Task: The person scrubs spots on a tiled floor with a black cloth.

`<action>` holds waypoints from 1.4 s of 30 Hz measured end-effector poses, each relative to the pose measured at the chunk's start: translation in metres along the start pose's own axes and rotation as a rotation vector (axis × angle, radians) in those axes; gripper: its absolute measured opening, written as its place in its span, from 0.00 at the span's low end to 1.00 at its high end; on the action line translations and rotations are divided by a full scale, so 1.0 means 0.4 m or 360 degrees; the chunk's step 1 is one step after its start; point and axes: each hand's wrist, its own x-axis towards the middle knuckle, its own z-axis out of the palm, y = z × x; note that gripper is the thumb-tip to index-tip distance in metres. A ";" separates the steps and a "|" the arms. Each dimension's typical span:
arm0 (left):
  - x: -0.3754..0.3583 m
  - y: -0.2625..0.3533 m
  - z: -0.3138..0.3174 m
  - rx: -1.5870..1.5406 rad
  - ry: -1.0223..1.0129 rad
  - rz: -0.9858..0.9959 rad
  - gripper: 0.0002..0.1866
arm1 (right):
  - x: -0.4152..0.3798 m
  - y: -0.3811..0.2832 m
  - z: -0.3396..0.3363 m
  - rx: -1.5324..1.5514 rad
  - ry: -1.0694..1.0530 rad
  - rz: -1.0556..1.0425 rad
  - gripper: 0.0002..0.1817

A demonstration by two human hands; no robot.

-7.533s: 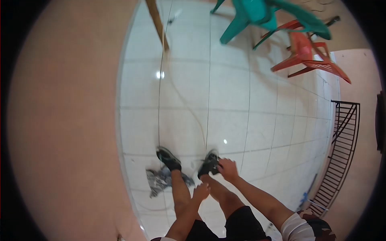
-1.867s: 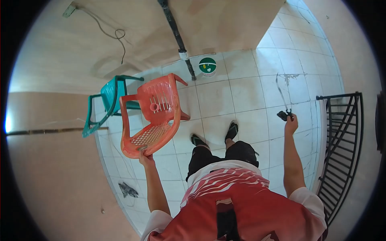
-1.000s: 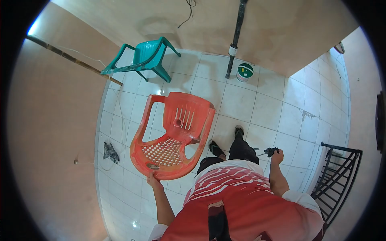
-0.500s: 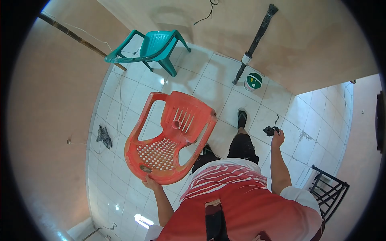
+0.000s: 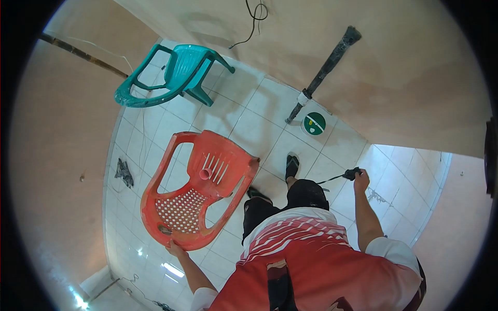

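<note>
My left hand (image 5: 175, 249) is closed on the top edge of a red plastic armchair (image 5: 228, 150), which has a lattice back and smudges on its surface. A small pink ring-shaped or cup-like item (image 5: 206, 173) rests on the slotted seat. Out to the right, my right hand (image 5: 361, 180) grips a crumpled black bundle (image 5: 351, 173); a thin dark strand trails from it toward my knee. What the bundle is made of cannot be made out.
A green plastic armchair (image 5: 189, 67) stands by the far wall. A white bucket with a green lid (image 5: 314, 124) sits beside a dark pole (image 5: 329, 65) leaning on the wall. Black crumpled plastic (image 5: 124, 173) lies on the tiled floor (image 5: 262, 122) at left. Wires (image 5: 254, 20) hang from the wall.
The red chair and my left hand now appear lower and further left, as the view has shifted. The black bundle has swung, its strand now stretching left instead of up.
</note>
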 end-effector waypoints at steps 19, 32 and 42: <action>0.002 -0.077 0.028 0.0414 0.0336 -0.0085 0.35 | -0.090 -0.280 0.069 0.0329 0.0134 -0.0040 0.13; -0.123 0.163 0.582 0.0729 -0.0030 0.1527 0.31 | -0.438 0.097 -0.055 0.0081 0.0581 0.0468 0.11; -0.873 0.657 1.166 -0.0404 -0.1924 0.1813 0.11 | -0.464 0.301 0.001 0.0324 0.0769 0.0731 0.09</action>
